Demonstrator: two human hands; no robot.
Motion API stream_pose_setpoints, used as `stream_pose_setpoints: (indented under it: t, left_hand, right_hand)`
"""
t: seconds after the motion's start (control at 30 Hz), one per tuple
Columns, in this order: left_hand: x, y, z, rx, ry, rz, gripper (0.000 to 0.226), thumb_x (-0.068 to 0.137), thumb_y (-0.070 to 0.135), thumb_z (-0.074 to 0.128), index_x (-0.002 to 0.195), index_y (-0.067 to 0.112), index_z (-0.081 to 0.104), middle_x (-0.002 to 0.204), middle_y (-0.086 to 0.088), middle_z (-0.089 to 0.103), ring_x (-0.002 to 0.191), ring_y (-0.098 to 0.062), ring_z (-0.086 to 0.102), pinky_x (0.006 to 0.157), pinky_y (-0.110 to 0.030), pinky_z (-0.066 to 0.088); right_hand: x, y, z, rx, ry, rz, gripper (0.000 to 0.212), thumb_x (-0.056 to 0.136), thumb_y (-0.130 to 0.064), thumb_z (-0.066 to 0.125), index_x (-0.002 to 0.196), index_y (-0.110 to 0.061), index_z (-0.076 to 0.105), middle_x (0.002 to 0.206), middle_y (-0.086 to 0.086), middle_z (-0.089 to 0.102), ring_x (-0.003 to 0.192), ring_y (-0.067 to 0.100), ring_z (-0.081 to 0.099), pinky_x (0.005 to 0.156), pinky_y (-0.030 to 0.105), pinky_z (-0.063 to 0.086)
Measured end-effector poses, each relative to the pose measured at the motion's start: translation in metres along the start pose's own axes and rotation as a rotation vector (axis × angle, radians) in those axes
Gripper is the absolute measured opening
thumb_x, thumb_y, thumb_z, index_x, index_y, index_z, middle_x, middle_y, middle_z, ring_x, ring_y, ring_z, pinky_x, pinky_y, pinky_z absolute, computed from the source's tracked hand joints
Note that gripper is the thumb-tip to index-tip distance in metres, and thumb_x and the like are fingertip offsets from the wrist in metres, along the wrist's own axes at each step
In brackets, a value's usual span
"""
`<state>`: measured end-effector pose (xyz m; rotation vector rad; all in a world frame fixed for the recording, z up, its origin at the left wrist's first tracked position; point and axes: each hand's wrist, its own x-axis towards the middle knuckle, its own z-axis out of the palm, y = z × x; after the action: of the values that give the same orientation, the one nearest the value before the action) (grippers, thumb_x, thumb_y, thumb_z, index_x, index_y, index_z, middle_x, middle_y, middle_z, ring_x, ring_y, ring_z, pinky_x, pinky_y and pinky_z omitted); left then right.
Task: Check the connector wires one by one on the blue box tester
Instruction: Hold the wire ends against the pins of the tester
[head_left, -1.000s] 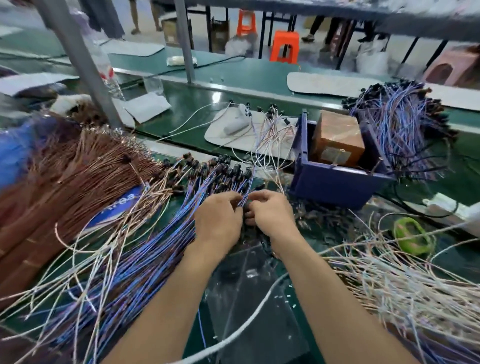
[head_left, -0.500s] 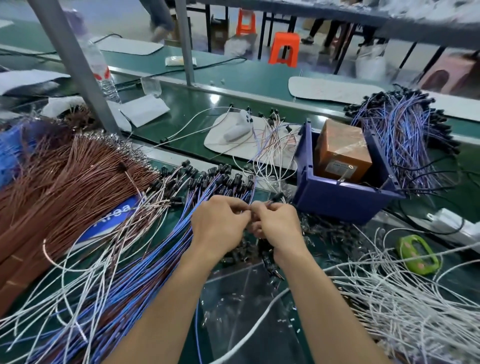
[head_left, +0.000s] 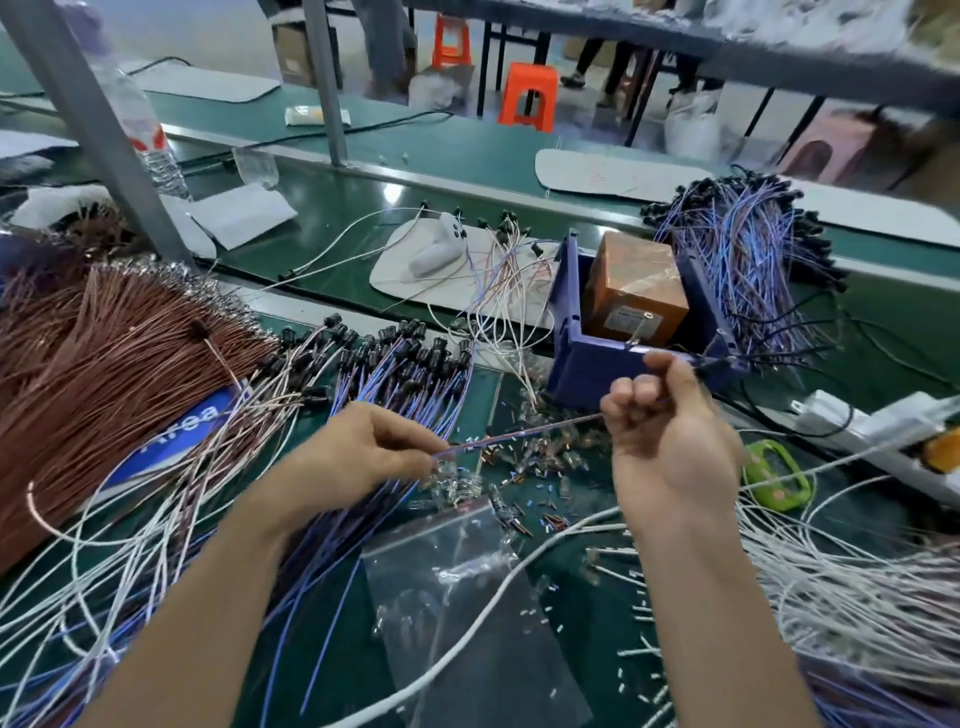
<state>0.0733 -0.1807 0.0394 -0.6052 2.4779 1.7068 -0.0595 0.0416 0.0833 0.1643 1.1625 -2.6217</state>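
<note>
- Purple wire (head_left: 519, 436) is held straight between the two hands, just above the table and in front of the blue box (head_left: 587, 364). It runs from low on the left to a bit higher on the right.
- One end is pinched in the fingertips of the left hand (head_left: 353, 457).
- The other end goes into the right hand (head_left: 670, 441), which is curled in a fist round it.
- A dark plug (head_left: 719, 368) sticks out past the right thumb. It points at the near right corner of the box and looks very near the rim. I cannot tell if it touches.
- The right hand is the one nearer the box, so I think that hand has to bring the plug to the tester. The left hand only needs to hold the tail out of the way.
- The spot where the plug goes in is too small to make out.
- An orange block (head_left: 639, 291) sits inside the box.
- A big pile (head_left: 395, 374) of blue wires with black plugs lies left of the hands. It is likely waiting its turn.
- A second pile (head_left: 753, 260) lies behind the box on the right.
- Brown wires (head_left: 104, 353) fill the far left and white wires (head_left: 831, 571) the far right.
- A clear bag (head_left: 467, 597) lies between the arms, with small bits (head_left: 540, 457) spilled above it.
</note>
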Motion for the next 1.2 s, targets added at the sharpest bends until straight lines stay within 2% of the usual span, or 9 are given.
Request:
stream_pose_setpoints:
  t: [0.1, 0.2, 0.37, 0.53, 0.63, 0.8, 0.97, 1.1, 1.2]
  left_hand:
    - [-0.003, 0.002, -0.008, 0.054, 0.094, -0.013, 0.027, 0.086, 0.013, 0.082, 0.084, 0.04, 0.083, 0.074, 0.004, 0.078, 0.065, -0.005, 0.064, 0.062, -0.016, 0.049]
    - [-0.003, 0.009, -0.005, 0.041, 0.234, 0.029, 0.026, 0.089, 0.013, 0.079, 0.082, 0.037, 0.083, 0.073, 0.0, 0.077, 0.067, -0.013, 0.061, 0.066, -0.029, 0.049]
    - [-0.008, 0.047, 0.04, -0.061, 0.187, 0.205, 0.024, 0.089, 0.005, 0.076, 0.082, 0.027, 0.083, 0.068, 0.009, 0.075, 0.055, -0.001, 0.058, 0.054, -0.014, 0.045]
    - [-0.005, 0.072, 0.083, -0.222, 0.04, 0.247, 0.021, 0.081, -0.002, 0.081, 0.081, 0.02, 0.084, 0.072, -0.005, 0.078, 0.065, -0.01, 0.071, 0.065, -0.021, 0.056]
    - [-0.002, 0.072, 0.094, -0.325, 0.083, 0.241, 0.014, 0.079, -0.001, 0.084, 0.079, 0.013, 0.083, 0.071, -0.015, 0.076, 0.064, -0.021, 0.071, 0.066, -0.032, 0.059]
    - [-0.001, 0.065, 0.101, -0.38, 0.141, 0.156, 0.014, 0.08, 0.001, 0.083, 0.071, 0.011, 0.082, 0.068, -0.015, 0.075, 0.057, -0.016, 0.069, 0.058, -0.021, 0.055]
    - [0.005, 0.06, 0.091, -0.361, 0.295, 0.067, 0.018, 0.084, 0.001, 0.08, 0.071, 0.014, 0.081, 0.07, -0.012, 0.076, 0.059, -0.017, 0.071, 0.059, -0.02, 0.057]
    - [0.008, 0.059, 0.09, 0.024, 0.202, 0.111, 0.026, 0.079, 0.016, 0.086, 0.082, 0.042, 0.083, 0.098, 0.02, 0.078, 0.092, 0.005, 0.07, 0.086, -0.019, 0.051]
    - [0.005, 0.076, 0.118, -0.068, 0.103, 0.166, 0.02, 0.07, 0.035, 0.082, 0.086, 0.046, 0.082, 0.092, 0.021, 0.078, 0.083, 0.008, 0.069, 0.076, -0.015, 0.05]
  right_hand:
    - [0.004, -0.014, -0.02, -0.044, 0.032, -0.061, 0.03, 0.106, -0.017, 0.048, 0.084, -0.011, 0.066, 0.055, -0.003, 0.036, 0.048, 0.014, 0.036, 0.048, 0.025, 0.035]
    - [0.005, -0.023, -0.042, -0.556, 0.044, -0.192, 0.034, 0.102, -0.018, 0.057, 0.073, -0.015, 0.074, 0.049, -0.007, 0.035, 0.045, 0.011, 0.029, 0.046, 0.027, 0.025]
    - [-0.012, -0.026, -0.047, -1.466, -0.247, -0.298, 0.014, 0.081, -0.047, 0.064, 0.091, -0.047, 0.074, 0.066, -0.012, 0.072, 0.064, 0.017, 0.066, 0.063, 0.04, 0.053]
    - [-0.028, -0.015, -0.032, -1.302, -0.526, -0.067, 0.026, 0.085, -0.047, 0.058, 0.096, -0.032, 0.077, 0.084, -0.003, 0.077, 0.086, 0.024, 0.071, 0.082, 0.05, 0.056]
    - [-0.031, -0.016, -0.038, -1.233, -0.469, -0.051, 0.041, 0.081, -0.054, 0.06, 0.075, -0.017, 0.075, 0.068, -0.001, 0.072, 0.066, 0.023, 0.064, 0.072, 0.043, 0.05]
    - [-0.029, -0.02, -0.061, -1.079, -0.402, -0.029, 0.059, 0.072, -0.052, 0.068, 0.074, 0.007, 0.067, 0.05, 0.003, 0.044, 0.052, 0.015, 0.033, 0.054, 0.032, 0.028]
    - [-0.026, -0.024, -0.082, -0.85, -0.27, 0.033, 0.024, 0.093, -0.011, 0.069, 0.071, -0.002, 0.074, 0.048, 0.0, 0.038, 0.046, 0.01, 0.029, 0.047, 0.017, 0.027]
    - [-0.025, -0.033, -0.092, -0.744, -0.214, 0.082, 0.034, 0.097, -0.004, 0.062, 0.066, -0.008, 0.076, 0.049, 0.002, 0.038, 0.044, 0.009, 0.03, 0.044, 0.015, 0.027]
    - [-0.026, -0.032, -0.09, -0.683, -0.198, 0.116, 0.037, 0.097, -0.003, 0.062, 0.063, -0.01, 0.076, 0.05, 0.004, 0.041, 0.043, 0.009, 0.033, 0.043, 0.016, 0.027]
